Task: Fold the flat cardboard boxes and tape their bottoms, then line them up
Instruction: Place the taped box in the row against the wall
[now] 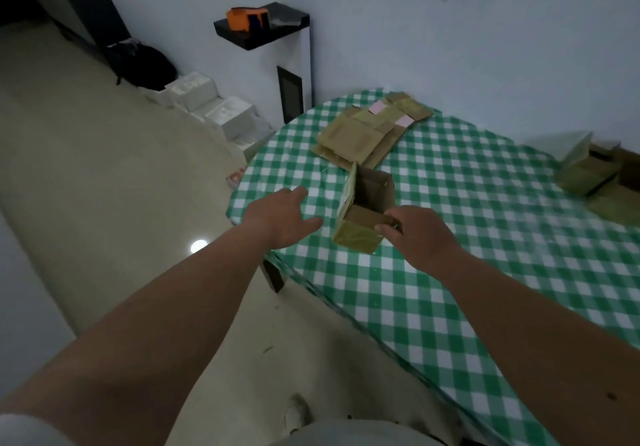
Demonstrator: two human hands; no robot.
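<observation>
Cardboard, brown and creased, makes up the small folded box [363, 210] standing open-topped on the green-and-white checked tablecloth [450, 255], close to the table's edge at about nine o'clock of the cloth. Its left flap stands upright, and the side facing the camera shines as if taped. The right hand [415, 234] pinches the near rim of the box, fingers curled over the edge and dipping inside. The left hand [282, 218] is released, fingers loosely spread, hovering over the table's edge just at nine o'clock of the box without touching it. At twelve o'clock of the box, nearly touching its far side, lies a pile of flat cardboard boxes [370, 130], overlapping one another, two with pale pink labels. Well apart, at two o'clock near the wall, more folded boxes [588, 172] sit blurred at the table's far side. Off the table at eleven o'clock, a black shelf [263, 24] juts from the wall and carries an orange object [242, 17]. White foam blocks [214, 106] and a dark bag [145, 61] lie on the pale floor along the wall at ten o'clock.
</observation>
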